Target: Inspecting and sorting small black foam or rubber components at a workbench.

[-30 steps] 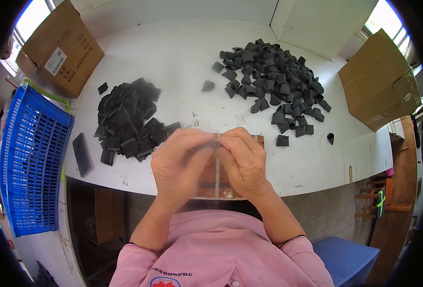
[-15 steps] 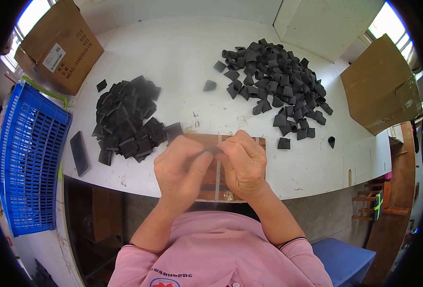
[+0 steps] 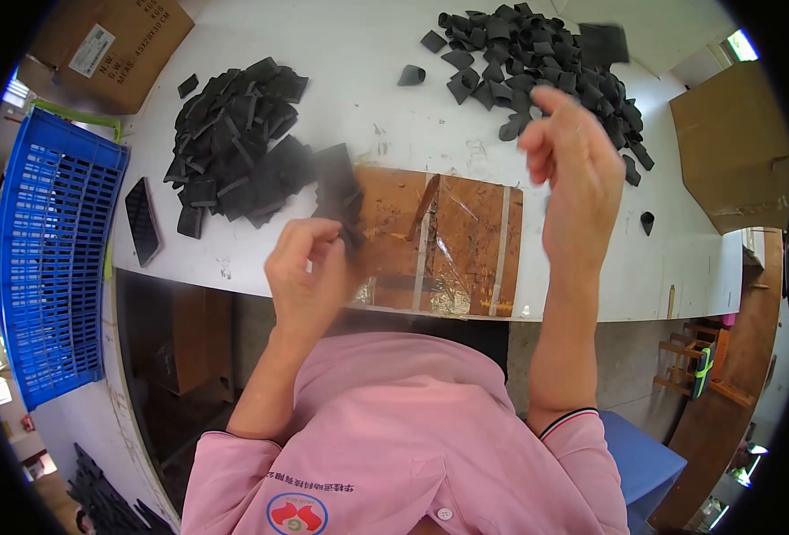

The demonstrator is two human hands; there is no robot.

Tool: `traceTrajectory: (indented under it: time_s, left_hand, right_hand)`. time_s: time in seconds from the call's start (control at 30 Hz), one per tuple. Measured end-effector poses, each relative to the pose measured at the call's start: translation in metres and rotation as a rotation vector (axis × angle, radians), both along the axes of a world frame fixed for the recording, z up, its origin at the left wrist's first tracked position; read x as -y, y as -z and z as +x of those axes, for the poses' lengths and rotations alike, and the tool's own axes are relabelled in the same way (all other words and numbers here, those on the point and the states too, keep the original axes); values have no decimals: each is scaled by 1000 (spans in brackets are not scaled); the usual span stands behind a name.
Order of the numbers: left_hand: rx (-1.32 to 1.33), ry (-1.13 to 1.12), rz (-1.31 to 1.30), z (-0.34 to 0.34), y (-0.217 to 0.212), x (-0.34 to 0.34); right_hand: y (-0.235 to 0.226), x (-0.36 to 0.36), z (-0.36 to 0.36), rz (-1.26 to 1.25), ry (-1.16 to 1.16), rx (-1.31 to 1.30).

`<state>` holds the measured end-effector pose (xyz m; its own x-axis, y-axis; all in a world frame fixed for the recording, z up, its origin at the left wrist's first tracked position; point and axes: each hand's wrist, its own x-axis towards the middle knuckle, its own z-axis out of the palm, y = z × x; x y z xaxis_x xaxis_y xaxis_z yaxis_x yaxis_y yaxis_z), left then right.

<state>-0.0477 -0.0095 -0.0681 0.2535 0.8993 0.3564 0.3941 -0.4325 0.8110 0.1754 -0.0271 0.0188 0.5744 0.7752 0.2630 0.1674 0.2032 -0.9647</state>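
My right hand (image 3: 580,174) reaches over the right side of the table with its fingers apart and nothing in them. Beyond it lies a pile of folded black fabric loops (image 3: 501,45). A squarish black piece (image 3: 603,45) shows over the far right of that pile, apart from my hand. My left hand (image 3: 308,272) is curled, with thumb and fingertips closed at a blurred flat black fabric piece (image 3: 348,209) beside the wooden board (image 3: 475,232). A heap of flat black fabric pieces (image 3: 234,147) lies to the left of it.
A phone (image 3: 142,221) lies near the left edge, beside a blue plastic basket (image 3: 60,259). Cardboard boxes stand at the far left (image 3: 100,53) and right (image 3: 738,147). Single loops lie apart at the middle (image 3: 411,75) and right (image 3: 648,222). A blue stool (image 3: 635,464) is below.
My hands were together over the board, working a dark piece. They have separated: the right went far right and opened, the left moved back toward the flat pieces. The view has shifted too.
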Motion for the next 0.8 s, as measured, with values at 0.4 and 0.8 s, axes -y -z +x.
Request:
traceTrajectory:
  time_s: [0.4, 0.8]
  left_hand:
    - [-386, -85, 256, -4, 43, 19]
    - [196, 89, -77, -3, 25, 45]
  right_hand:
    - [73, 61, -71, -408, -511, 190]
    - [114, 46, -81, -424, -626, -1135]
